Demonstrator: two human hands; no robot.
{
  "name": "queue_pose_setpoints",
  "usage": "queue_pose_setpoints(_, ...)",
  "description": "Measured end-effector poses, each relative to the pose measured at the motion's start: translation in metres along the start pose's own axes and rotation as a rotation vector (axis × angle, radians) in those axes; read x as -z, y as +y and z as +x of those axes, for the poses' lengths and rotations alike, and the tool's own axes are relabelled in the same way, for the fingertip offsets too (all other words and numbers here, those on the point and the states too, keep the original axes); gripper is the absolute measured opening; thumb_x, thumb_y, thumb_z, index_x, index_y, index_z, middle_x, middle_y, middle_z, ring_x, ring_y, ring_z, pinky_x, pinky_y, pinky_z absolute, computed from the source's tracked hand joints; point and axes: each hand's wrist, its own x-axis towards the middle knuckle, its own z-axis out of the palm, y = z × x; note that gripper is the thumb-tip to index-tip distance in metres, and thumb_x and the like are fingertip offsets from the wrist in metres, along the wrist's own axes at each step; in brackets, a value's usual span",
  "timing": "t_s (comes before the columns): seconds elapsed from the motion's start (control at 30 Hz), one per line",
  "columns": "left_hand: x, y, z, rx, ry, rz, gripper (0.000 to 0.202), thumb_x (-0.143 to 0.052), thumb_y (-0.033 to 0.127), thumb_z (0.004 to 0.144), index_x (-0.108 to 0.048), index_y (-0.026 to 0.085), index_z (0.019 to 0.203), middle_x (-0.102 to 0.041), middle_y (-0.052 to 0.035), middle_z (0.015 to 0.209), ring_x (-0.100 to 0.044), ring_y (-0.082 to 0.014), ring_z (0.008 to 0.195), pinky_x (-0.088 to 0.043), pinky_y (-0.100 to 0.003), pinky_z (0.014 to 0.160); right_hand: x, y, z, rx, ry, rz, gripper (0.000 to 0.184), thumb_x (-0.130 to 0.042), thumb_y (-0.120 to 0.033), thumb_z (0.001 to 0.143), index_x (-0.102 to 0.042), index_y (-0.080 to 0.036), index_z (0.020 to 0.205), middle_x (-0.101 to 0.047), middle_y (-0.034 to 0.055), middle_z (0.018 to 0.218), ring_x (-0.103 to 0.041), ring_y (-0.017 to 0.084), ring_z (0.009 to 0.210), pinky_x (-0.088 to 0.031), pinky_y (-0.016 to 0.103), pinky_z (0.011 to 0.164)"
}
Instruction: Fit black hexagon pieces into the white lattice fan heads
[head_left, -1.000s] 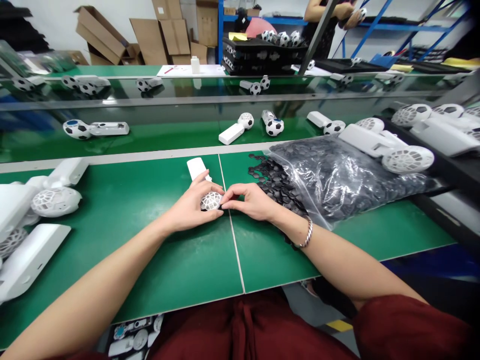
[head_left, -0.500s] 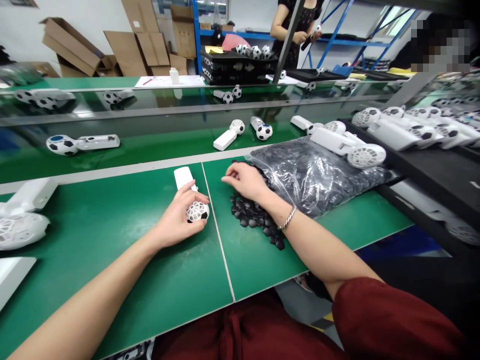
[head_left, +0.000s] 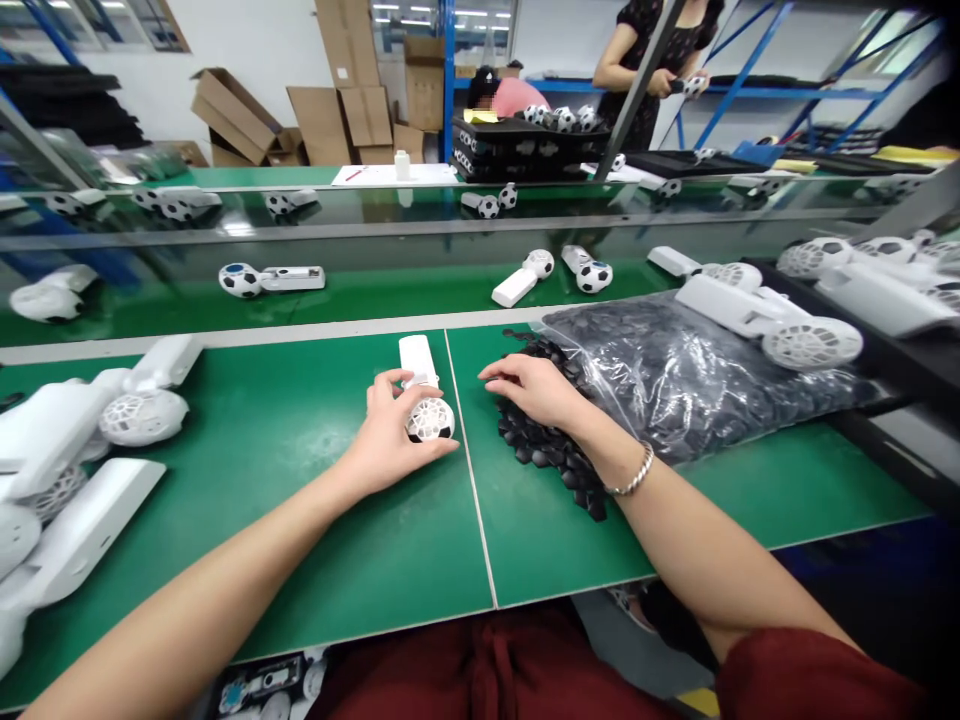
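Observation:
My left hand grips a white handheld fan lying on the green table, fingers wrapped round its ball-shaped lattice head. My right hand rests on a loose pile of small black hexagon pieces just right of the fan, fingers curled down onto them. Whether a piece is pinched between the fingertips is hidden. A clear plastic bag full of the same black pieces lies beyond the pile to the right.
White fans are stacked at the left edge, more lie on the bag and on a black tray at right. Finished football-patterned fans sit on the conveyor behind. A person stands at the far shelving.
A second ago both hands met at the fan's head. My right hand then went to the black pieces and stays on the pile; my left keeps hold of the fan.

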Motion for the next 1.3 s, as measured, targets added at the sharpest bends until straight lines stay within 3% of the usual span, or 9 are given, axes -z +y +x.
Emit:
queue_pose_setpoints(0.1,0.013,-0.003,0.0,-0.067,-0.124,-0.06,0.048,-0.068,0.031,0.063,-0.054,0.025,0.109,-0.033,-0.0076,0.121,-0.032,-0.0279,0.122,-0.028,-0.047,0.105,-0.003,-0.014,-0.008,0.144,-0.091,0.173,0.015,-0.052,-0.015,0.081,-0.064,-0.018,0.09,-0.064,0.0023,0.086,-0.057,0.011,0.075,-0.044,0.023,0.071)
queue_pose_setpoints(0.2,0.026,-0.003,0.002,-0.151,-0.283,-0.103,0.047,-0.061,0.02,0.065,-0.052,0.024,0.111,-0.033,-0.0064,0.127,-0.033,-0.025,0.124,-0.03,-0.041,0.105,-0.009,-0.024,-0.015,0.167,-0.197,0.348,0.008,-0.052,-0.015,0.08,-0.059,-0.016,0.085,-0.063,0.0004,0.076,-0.058,0.011,0.069,-0.045,0.023,0.066)
queue_pose_setpoints(0.3,0.031,0.0,0.002,-0.204,-0.352,-0.112,0.049,-0.055,0.014,0.065,-0.05,0.024,0.113,-0.032,-0.0056,0.132,-0.034,-0.0243,0.125,-0.033,-0.038,0.103,-0.013,-0.03,-0.02,0.182,-0.274,0.42,0.013,-0.051,-0.014,0.08,-0.055,-0.016,0.092,-0.062,0.0001,0.075,-0.059,0.011,0.068,-0.046,0.023,0.067)
queue_pose_setpoints(0.47,0.029,0.001,0.0,-0.188,-0.335,-0.129,0.049,-0.054,0.014,0.064,-0.051,0.024,0.112,-0.032,-0.0057,0.133,-0.035,-0.0258,0.125,-0.035,-0.039,0.101,-0.017,-0.034,-0.021,0.157,-0.326,0.465,0.014,-0.047,-0.018,0.083,-0.058,-0.017,0.091,-0.063,0.0005,0.079,-0.06,0.011,0.067,-0.047,0.024,0.068)
queue_pose_setpoints(0.63,0.024,0.002,-0.001,-0.168,-0.275,-0.146,0.044,-0.057,0.016,0.064,-0.053,0.024,0.107,-0.035,-0.0058,0.132,-0.032,-0.0265,0.127,-0.031,-0.043,0.104,-0.024,-0.033,-0.018,0.19,-0.186,0.491,0.005,-0.06,-0.021,0.076,-0.063,-0.016,0.078,-0.063,0.0019,0.082,-0.057,0.014,0.079,-0.045,0.027,0.077)
queue_pose_setpoints(0.8,0.015,0.005,-0.003,-0.11,-0.165,-0.154,0.033,-0.064,0.025,0.067,-0.056,0.022,0.099,-0.041,-0.0067,0.127,-0.037,-0.0265,0.122,-0.031,-0.045,0.102,-0.034,-0.03,-0.014,0.064,-0.233,0.659,0.01,-0.06,-0.022,0.075,-0.062,-0.014,0.08,-0.063,0.0006,0.075,-0.057,0.012,0.069,-0.045,0.026,0.07)
queue_pose_setpoints(0.97,0.01,0.006,-0.004,-0.118,-0.1,-0.162,0.028,-0.062,0.023,0.069,-0.056,0.02,0.096,-0.044,-0.0071,0.124,-0.04,-0.0244,0.119,-0.032,-0.043,0.101,-0.039,-0.028,-0.012,0.083,-0.194,0.685,0.012,-0.063,-0.025,0.073,-0.065,-0.014,0.079,-0.066,0.003,0.082,-0.059,0.014,0.079,-0.045,0.028,0.078)
queue_pose_setpoints(1.2,0.008,0.007,-0.005,-0.13,-0.061,-0.17,0.023,-0.06,0.021,0.071,-0.057,0.021,0.093,-0.046,-0.0053,0.122,-0.042,-0.0242,0.116,-0.033,-0.043,0.1,-0.045,-0.024,-0.009,0.067,-0.177,0.741,0.017,-0.067,-0.028,0.07,-0.063,-0.014,0.076,-0.063,0.0005,0.073,-0.055,0.011,0.066,-0.044,0.025,0.067)
queue_pose_setpoints(1.3,0.006,0.007,-0.004,-0.138,-0.03,-0.163,0.021,-0.058,0.02,0.07,-0.056,0.02,0.091,-0.05,-0.0052,0.112,-0.046,-0.0231,0.109,-0.036,-0.041,0.096,-0.046,-0.024,-0.006,0.08,-0.15,0.733,0.017,-0.07,-0.028,0.067,-0.062,-0.014,0.072,-0.063,0.0001,0.071,-0.054,0.011,0.065,-0.043,0.024,0.065)
